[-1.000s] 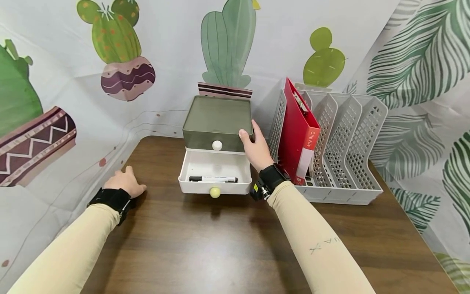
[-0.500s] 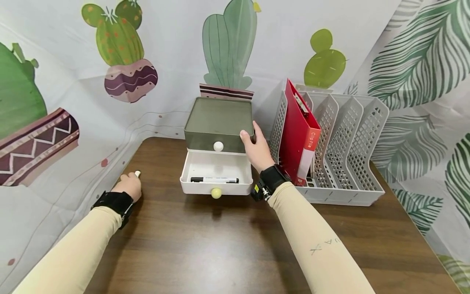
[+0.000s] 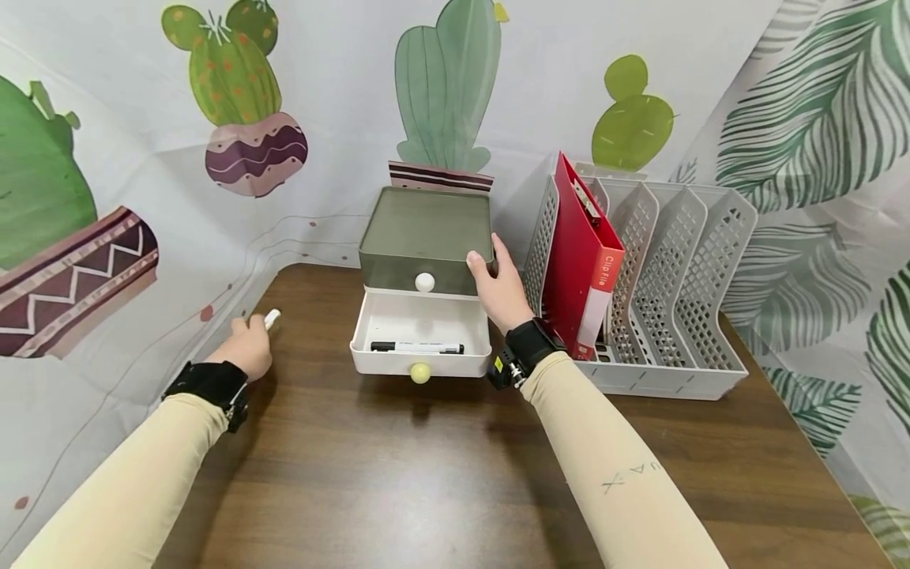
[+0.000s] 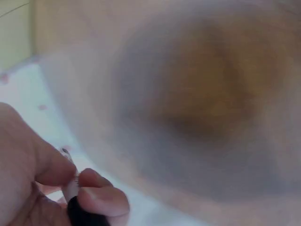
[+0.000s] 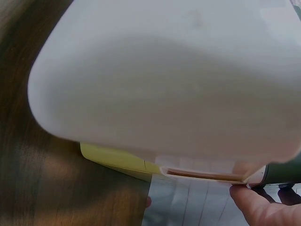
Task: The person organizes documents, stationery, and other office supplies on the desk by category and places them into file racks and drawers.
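Note:
Near the table's left edge my left hand pinches a marker pen, whose white end sticks out past the fingers. The left wrist view shows the black part of this pen between thumb and fingers. My right hand holds the right side of a small drawer unit with a dark green upper part, the thumb at its front corner. Below, a white drawer with a yellow-green knob is pulled out. A white marker with a black cap lies inside it.
To the right of the drawer unit stands a grey file rack with a red clip file in its left slot. A cactus-print cloth hangs behind the brown table.
My left hand has gone from resting spread on the table to pinching the marker pen, and more of its white end shows now. The right hand stays on the drawer unit.

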Action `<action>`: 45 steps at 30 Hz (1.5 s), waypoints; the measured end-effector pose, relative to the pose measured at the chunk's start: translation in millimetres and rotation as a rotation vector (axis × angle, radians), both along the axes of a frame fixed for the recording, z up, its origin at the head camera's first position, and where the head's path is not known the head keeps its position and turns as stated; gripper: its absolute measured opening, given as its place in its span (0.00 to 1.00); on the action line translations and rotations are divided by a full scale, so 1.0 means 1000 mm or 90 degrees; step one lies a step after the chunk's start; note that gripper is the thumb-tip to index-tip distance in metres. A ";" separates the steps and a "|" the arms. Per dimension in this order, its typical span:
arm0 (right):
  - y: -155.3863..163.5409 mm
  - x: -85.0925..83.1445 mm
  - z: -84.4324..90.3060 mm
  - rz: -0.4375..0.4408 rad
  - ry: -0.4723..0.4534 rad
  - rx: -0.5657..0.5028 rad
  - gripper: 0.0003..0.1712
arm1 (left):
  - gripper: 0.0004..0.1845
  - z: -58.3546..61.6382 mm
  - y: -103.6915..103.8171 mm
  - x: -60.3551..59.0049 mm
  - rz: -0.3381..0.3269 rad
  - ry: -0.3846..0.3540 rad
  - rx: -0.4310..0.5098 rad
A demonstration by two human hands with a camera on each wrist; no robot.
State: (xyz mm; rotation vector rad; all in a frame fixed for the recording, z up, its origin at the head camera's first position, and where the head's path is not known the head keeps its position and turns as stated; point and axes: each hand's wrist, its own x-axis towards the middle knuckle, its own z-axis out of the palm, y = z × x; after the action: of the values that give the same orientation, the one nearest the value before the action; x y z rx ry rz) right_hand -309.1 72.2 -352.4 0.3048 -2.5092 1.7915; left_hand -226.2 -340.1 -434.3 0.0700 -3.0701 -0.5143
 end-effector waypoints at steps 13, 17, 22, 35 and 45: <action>0.001 -0.001 0.001 0.006 -0.002 0.006 0.43 | 0.12 0.092 0.113 -0.005 -0.261 0.194 0.035; 0.003 -0.001 -0.001 0.002 0.006 0.009 0.42 | 0.12 0.101 0.148 -0.006 -0.347 0.224 -0.001; 0.004 -0.001 -0.002 0.001 0.007 0.006 0.42 | 0.12 0.102 0.176 -0.011 -0.395 0.206 -0.041; 0.000 -0.001 -0.002 0.001 0.010 0.020 0.43 | 0.10 0.096 0.189 -0.010 -0.416 0.200 -0.040; 0.001 0.000 -0.002 0.005 0.011 0.017 0.43 | 0.17 0.090 0.183 -0.009 -0.411 0.212 -0.019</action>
State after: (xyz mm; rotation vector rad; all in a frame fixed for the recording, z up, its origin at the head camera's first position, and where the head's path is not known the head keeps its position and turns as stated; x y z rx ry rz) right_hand -308.8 73.5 -354.4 0.3296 -2.5249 1.7524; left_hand -235.5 -156.9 -344.0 -0.9264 -2.7116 -0.4323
